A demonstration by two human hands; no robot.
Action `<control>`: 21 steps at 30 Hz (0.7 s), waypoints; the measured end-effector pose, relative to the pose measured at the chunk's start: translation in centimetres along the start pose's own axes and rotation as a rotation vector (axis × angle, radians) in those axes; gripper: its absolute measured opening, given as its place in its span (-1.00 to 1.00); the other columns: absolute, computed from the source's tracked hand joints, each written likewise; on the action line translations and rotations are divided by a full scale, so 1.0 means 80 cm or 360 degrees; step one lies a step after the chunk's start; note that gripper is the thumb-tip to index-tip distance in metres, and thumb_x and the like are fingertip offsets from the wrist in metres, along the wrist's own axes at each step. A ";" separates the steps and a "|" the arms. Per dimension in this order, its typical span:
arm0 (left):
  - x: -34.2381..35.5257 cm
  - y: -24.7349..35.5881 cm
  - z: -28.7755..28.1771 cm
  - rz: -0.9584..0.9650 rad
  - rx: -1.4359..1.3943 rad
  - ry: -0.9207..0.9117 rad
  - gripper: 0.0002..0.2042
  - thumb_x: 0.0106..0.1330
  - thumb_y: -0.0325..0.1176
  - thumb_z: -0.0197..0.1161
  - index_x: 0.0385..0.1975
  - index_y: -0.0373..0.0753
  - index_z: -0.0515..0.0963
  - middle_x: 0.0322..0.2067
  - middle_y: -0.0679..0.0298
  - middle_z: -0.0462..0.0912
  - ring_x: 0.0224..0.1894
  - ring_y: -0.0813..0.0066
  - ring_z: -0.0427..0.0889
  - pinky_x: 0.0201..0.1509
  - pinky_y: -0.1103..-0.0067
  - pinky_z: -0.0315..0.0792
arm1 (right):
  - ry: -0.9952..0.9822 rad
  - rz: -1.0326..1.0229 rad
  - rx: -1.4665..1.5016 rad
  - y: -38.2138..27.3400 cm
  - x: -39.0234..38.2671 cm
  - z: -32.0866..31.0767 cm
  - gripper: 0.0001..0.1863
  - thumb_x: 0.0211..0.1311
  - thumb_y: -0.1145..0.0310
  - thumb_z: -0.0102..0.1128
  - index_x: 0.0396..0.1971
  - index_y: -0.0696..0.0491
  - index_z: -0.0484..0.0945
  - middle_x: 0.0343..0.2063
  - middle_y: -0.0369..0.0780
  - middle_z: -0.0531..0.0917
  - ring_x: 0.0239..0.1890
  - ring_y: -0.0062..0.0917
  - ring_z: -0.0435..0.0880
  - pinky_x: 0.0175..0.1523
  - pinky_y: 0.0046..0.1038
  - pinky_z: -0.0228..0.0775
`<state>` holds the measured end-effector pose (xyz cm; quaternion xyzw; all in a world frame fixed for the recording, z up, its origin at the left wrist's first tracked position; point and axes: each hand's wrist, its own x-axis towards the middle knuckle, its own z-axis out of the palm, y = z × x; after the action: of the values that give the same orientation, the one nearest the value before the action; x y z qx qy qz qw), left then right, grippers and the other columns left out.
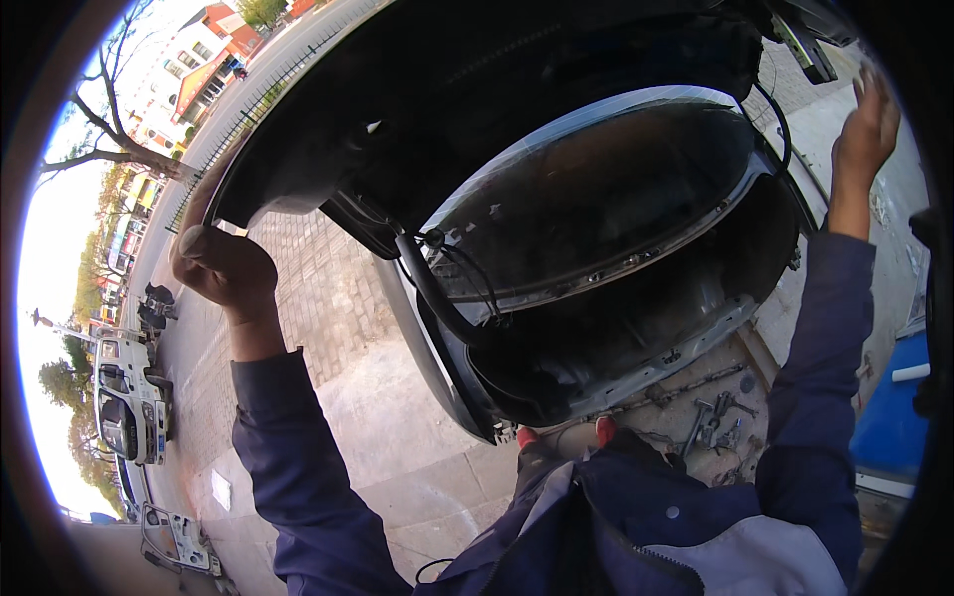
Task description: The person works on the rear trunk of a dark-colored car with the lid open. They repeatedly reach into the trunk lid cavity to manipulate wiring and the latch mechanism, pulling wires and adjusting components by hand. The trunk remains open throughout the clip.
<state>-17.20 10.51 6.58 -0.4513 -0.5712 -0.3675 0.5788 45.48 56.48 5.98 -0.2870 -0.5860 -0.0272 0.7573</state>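
Outdoors on a paved yard (338,298), we stand under a raised black car tailgate (517,129) that fills the top of our view from ten to two o'clock. Our left hand (224,268), at nine o'clock, has its fingers curled around the tailgate's lower left edge, thumb up and pressed on the rim. Our right hand (867,124), at two o'clock, is lifted with fingers spread and loose beside the tailgate's right corner; we cannot tell whether it touches. Glass rear window (596,189) sits dead centre, black cables (437,288) hanging at its left. Down at five o'clock, metal tools (715,417) lie scattered. White truck (129,397) parked at eight o'clock.
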 end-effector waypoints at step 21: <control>0.063 0.125 0.004 -0.0101 -0.1371 -0.0218 -0.69 0.55 -0.17 0.40 -0.14 -0.36 0.83 -0.24 0.18 0.88 -0.17 0.47 0.82 0.04 0.54 0.65 | -0.1721 0.1353 -0.0672 -0.359 -0.767 0.168 -0.32 0.11 0.08 0.61 0.15 0.10 0.54 0.05 0.01 0.73 0.17 -0.03 0.70 0.23 -0.06 0.55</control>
<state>-7.55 14.51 10.55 -0.6572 -0.4164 -0.5589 0.2869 3.79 20.71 -35.89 -0.6040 -0.6987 0.3032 0.2346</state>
